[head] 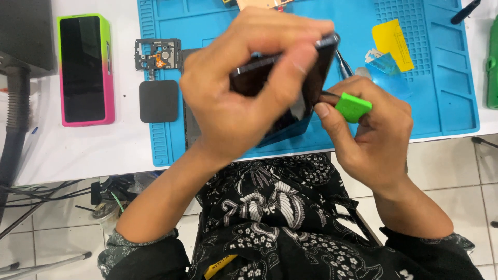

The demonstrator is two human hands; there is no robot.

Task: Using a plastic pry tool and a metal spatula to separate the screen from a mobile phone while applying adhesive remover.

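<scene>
We start with the white counter (104,150) and the blue work mat (441,103) on it, where everything sits. Above the mat's near edge our left hand (233,98) is clenched around a dark phone (306,88), held tilted on edge, fingers wrapped over the top, thumb across the face. Our right hand (373,135) pinches a green pry pick (353,107), its tip touching the phone's right edge at the seam, as far as we can tell.

To do this well, we judge: keep the left grip firm but off the glass middle, keep the pick shallow and flat to the seam, slide rather than lever, so nothing cracks.

Left on the counter lies a second phone in a green-and-pink case (85,70). On the mat's left strip sit a black square pad (158,101) and above it a small frame part with circuitry (157,54). Upper right lies a yellow card (392,44), just beside a clear blue scrap (385,65). Metal tweezers (343,65) poke out behind the phone.
</scene>
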